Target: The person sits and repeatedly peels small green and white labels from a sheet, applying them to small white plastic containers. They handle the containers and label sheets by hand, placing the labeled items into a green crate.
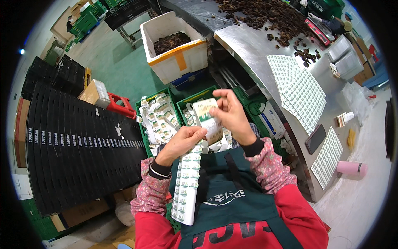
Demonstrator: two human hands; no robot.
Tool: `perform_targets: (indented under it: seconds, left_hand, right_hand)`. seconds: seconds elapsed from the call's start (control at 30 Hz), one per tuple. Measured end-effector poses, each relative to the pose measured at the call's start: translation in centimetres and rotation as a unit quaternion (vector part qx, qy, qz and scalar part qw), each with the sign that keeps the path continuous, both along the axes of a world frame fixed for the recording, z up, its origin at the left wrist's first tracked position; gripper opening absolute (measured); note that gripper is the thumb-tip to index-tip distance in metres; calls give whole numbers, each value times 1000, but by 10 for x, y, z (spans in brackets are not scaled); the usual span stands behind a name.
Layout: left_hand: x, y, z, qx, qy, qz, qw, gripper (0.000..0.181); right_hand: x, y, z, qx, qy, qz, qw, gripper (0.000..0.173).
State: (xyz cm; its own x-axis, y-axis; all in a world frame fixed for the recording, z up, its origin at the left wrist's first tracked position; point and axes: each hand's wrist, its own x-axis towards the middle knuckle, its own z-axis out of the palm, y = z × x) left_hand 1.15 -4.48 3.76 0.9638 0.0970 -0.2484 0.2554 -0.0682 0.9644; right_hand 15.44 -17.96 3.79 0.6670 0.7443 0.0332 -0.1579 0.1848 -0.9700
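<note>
Both hands are in view above two green crates. My left hand [183,141] pinches the lower left edge of a printed paper label strip [205,116] in white, green and beige. My right hand [231,115] presses its thumb on the strip's upper right part, with the fingers behind it. A folded sheet of small green-and-white stickers [186,186] hangs from beneath my left hand over my dark green apron [230,183]; how it is held is hidden. More label strips fill the left green crate [139,124] and lie in the right green crate [199,93], partly behind my hands.
On the steel table [245,40] at right lie sticker sheets [303,93], a phone [315,139], a pink bottle [351,168] and dark dried pieces [264,12]. A foam box [177,65] stands ahead. Folded black crates [84,149] are stacked at left, near a red stool [121,104].
</note>
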Motion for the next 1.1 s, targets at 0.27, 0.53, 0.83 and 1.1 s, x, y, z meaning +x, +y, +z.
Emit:
perform_targets:
  seconds: [0.27,0.53,0.83,1.1]
  left_hand:
    - [-1,1,4,-1,24,32,999,38]
    - [0,4,-3,-33,31,79,996,37]
    - [-6,6,-8,-47,22,68,996,37]
    - [-8,6,5,-38,9,64,997,38]
  right_hand:
    - [6,-2,22,-39,14,-34,999,40]
    - [-14,-20,21,-49,43,44,997,41]
    - [-19,-18,11,-84,-57,68,993,42]
    - [-43,-20,-3,-142,-438,-130,878,41]
